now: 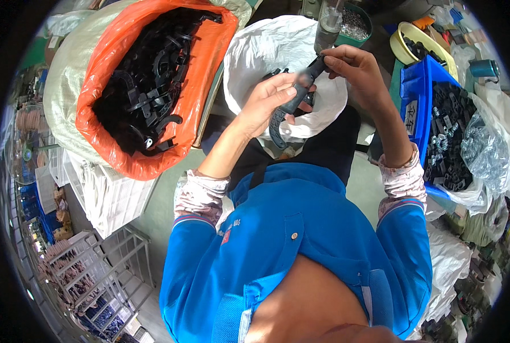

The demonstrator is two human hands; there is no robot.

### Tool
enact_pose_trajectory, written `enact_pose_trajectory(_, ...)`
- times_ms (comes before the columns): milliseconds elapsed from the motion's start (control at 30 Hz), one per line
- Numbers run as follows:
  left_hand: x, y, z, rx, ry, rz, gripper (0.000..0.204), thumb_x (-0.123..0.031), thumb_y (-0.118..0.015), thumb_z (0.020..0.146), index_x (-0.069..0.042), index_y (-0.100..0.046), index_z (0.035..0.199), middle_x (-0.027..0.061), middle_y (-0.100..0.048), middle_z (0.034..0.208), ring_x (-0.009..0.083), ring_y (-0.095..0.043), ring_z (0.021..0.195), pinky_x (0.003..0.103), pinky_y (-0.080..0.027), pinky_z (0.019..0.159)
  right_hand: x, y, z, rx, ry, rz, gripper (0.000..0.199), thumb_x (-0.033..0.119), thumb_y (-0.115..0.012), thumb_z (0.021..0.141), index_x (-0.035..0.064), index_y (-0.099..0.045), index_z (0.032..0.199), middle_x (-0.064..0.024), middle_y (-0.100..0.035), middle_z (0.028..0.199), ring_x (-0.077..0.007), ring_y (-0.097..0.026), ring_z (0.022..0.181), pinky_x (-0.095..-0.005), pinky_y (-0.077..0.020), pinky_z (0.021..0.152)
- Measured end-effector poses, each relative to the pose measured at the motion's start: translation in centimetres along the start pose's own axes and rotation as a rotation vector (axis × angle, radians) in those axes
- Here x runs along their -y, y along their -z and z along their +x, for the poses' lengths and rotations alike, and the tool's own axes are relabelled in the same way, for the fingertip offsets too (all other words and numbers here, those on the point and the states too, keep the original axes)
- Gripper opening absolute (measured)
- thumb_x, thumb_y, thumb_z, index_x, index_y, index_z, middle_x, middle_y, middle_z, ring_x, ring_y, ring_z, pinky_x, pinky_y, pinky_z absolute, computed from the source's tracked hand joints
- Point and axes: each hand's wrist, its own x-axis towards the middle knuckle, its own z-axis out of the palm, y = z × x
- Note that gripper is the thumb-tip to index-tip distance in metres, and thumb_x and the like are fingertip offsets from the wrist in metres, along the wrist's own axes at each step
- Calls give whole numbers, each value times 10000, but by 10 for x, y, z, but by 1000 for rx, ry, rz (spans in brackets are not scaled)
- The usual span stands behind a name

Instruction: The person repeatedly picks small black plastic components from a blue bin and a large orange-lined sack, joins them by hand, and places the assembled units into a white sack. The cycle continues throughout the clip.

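Note:
My left hand [262, 104] is closed round the middle of a long black plastic part [290, 106] with a curved, ribbed lower end, which looks like a handle. At the part's upper end, the thumb and fingers of my right hand [353, 70] pinch its tip, just below a metal machine post [328, 30]. Whether a smaller piece sits between those fingertips is hidden. Under both hands stands a container lined with a white woven bag [254, 54]. A few black parts [275, 73] show inside it, partly covered by my left hand.
To the left, a large sack with an orange liner [100, 134] holds many curved black parts. A green bowl [364, 40] of small metal pieces stands behind the post. At right are a blue bin [414, 117] of black pieces and a yellow basin [402, 50].

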Motion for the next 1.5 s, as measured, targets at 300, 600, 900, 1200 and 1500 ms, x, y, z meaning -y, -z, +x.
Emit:
enact_pose_trajectory(300,4,-1,2,-15,-32,32,464,-256,-572,921,21,-469,1279,190,-590,1182,214,-661,851,237,-534,515,16,-1,1,52,33,-270,185,120,-655,858,-5,-668,993,-64,-652,850,-117,-601,727,-247,-494,634)
enact_pose_trajectory(600,3,-2,4,-36,-38,1,359,-195,-532,943,42,-469,1204,159,-613,1094,188,-660,830,217,-493,496,15,-10,3,71,-55,-209,237,149,-663,871,-21,-650,1035,-38,-642,840,-83,-562,728,-231,-462,658)
enact_pose_trajectory(900,0,-21,19,-347,-249,649,229,-62,-651,867,0,-491,1019,92,-676,845,74,-607,676,215,-488,538,8,-21,-23,19,-131,-20,236,130,-617,882,-29,-621,1057,-71,-643,943,-118,-584,867,-275,-470,802)
enact_pose_trajectory(1200,19,-23,26,-259,-354,914,228,-81,-655,866,-15,-494,719,61,-629,620,56,-571,568,223,-416,478,43,29,-39,134,-203,-183,189,86,-592,879,-16,-621,1035,-74,-638,960,-130,-606,882,-277,-501,786)
enact_pose_trajectory(1500,37,-20,16,-270,-216,397,159,-129,-562,941,-48,-484,829,97,-631,678,58,-463,462,185,-349,420,-2,291,67,-259,-378,-1199,177,90,-628,747,-73,-634,818,-142,-650,702,-224,-646,663,-349,-514,586)
